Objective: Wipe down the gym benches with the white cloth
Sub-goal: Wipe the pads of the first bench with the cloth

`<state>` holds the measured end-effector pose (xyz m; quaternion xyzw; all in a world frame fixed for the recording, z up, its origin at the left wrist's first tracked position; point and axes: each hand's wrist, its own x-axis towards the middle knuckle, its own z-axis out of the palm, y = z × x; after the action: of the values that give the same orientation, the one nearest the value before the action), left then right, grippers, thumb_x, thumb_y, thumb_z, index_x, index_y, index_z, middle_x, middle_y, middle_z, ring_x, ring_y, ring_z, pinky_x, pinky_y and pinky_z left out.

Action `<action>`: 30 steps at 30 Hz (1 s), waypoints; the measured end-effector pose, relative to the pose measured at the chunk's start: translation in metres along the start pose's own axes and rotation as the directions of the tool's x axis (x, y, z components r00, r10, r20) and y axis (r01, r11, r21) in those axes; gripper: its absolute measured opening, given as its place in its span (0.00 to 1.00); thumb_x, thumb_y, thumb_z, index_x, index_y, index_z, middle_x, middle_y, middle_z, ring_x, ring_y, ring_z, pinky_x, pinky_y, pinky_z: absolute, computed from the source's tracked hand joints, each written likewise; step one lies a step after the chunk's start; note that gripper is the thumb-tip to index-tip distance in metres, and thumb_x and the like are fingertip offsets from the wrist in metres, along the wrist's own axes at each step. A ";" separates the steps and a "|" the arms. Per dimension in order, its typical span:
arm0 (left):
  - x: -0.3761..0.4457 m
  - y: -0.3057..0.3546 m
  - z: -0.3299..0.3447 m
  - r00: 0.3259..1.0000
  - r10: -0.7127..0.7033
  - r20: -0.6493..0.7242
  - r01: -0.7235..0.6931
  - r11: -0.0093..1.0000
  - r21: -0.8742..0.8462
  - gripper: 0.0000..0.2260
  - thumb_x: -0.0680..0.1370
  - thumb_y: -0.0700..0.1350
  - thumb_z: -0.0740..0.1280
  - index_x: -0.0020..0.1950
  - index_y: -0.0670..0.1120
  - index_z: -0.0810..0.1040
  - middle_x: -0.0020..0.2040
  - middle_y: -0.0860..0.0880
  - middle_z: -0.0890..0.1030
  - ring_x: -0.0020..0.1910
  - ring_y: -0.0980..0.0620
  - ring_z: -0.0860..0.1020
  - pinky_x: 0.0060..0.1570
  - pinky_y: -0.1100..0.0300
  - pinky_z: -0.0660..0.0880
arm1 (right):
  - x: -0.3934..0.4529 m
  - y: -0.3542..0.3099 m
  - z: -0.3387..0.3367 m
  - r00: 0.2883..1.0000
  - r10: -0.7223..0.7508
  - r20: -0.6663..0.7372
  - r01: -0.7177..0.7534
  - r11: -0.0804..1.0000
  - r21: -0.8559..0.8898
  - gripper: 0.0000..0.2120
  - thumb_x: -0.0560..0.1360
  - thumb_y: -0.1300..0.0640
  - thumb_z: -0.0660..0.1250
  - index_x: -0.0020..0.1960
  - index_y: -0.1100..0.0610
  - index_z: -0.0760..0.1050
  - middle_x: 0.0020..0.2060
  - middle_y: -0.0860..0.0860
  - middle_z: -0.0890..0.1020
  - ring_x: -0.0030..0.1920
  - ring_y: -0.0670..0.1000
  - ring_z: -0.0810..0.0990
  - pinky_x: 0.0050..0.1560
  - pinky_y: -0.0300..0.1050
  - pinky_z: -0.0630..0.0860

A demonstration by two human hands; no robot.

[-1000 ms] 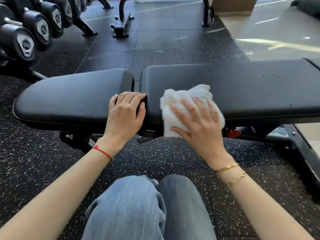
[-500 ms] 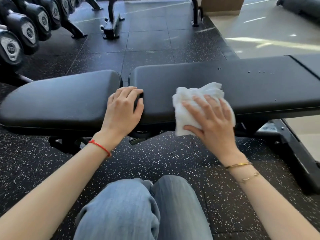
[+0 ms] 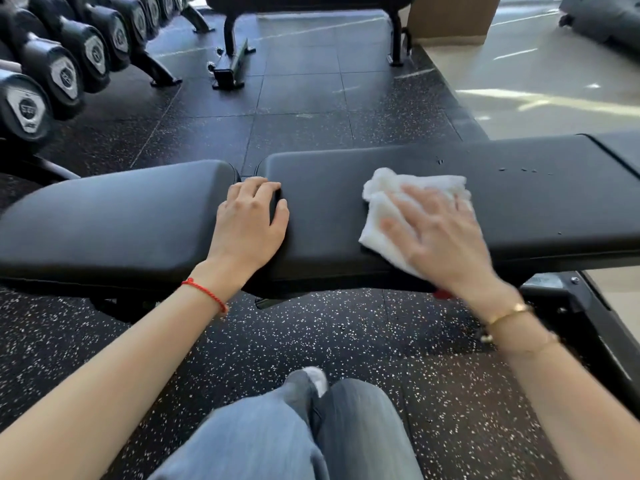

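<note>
Right now, wiping: I am part-way along the long pad of the bench (image 3: 346,216), judging by where the cloth sits.

Right hand (image 3: 440,237): my fingers are spread flat over the white cloth (image 3: 384,202), palm down, pressing it against the pad. Spreading them keeps as much of the cloth as possible in contact with the vinyl, so each pass covers a wide strip. The hand looks a little blurred, which I take as a sign of motion.

White cloth: bunched and folded, lying on top of the long pad toward its near edge, with a corner showing past my fingers on the left and far sides.

Left hand (image 3: 252,223): it rests at the gap where the short seat pad (image 3: 114,216) meets the long pad, the fingers curled down into the gap and the thumb lying on the long pad. I hold on there to brace myself and steady the bench while the other hand pushes.

Droplets (image 3: 519,169): a few small specks sit on the long pad further to the right, beyond the cloth. That is probably where my wiping needs to go next.

Posture: my knees (image 3: 311,427) are low in front of the bench, so I seem to be crouching or sitting close, which puts the pad within easy reach of both arms.

Surroundings: a dumbbell rack (image 3: 52,74) stands to the far left, and another bench frame (image 3: 232,64) further back on the rubber floor (image 3: 311,109).

Risk: the cloth is bunched, so part of it could slip out from under my palm.
</note>
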<state>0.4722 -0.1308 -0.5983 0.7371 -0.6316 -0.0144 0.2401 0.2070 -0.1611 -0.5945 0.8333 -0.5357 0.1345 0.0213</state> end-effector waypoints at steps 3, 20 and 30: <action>0.021 -0.003 0.008 1.000 -0.024 0.009 0.024 1.000 0.012 0.19 0.81 0.50 0.60 0.70 0.45 0.73 0.71 0.46 0.71 0.71 0.43 0.66 0.67 0.46 0.67 | 0.056 0.018 0.005 0.977 0.067 0.202 -0.067 0.998 -0.002 0.27 0.79 0.34 0.46 0.77 0.36 0.55 0.79 0.45 0.56 0.78 0.53 0.51 0.76 0.64 0.42; 0.078 -0.003 0.010 0.980 -0.201 0.009 0.201 0.976 -0.080 0.13 0.79 0.41 0.63 0.64 0.41 0.73 0.60 0.44 0.76 0.59 0.45 0.74 0.64 0.56 0.69 | 0.202 0.026 0.013 0.860 -0.213 0.464 0.176 0.977 0.124 0.35 0.74 0.31 0.41 0.69 0.46 0.72 0.53 0.51 0.80 0.52 0.59 0.80 0.53 0.56 0.72; 0.082 0.003 0.006 0.938 -0.288 0.191 0.313 0.942 -0.117 0.18 0.76 0.36 0.67 0.65 0.35 0.73 0.65 0.39 0.74 0.65 0.40 0.72 0.67 0.46 0.71 | 0.245 -0.069 0.038 0.665 -0.453 0.594 0.313 0.891 0.329 0.23 0.81 0.36 0.51 0.72 0.42 0.65 0.57 0.48 0.77 0.52 0.56 0.80 0.49 0.53 0.74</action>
<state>0.4844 -0.2104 -0.5793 0.8015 -0.5268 -0.1606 0.2331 0.3723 -0.3553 -0.5629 0.9182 -0.3037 -0.1213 -0.2234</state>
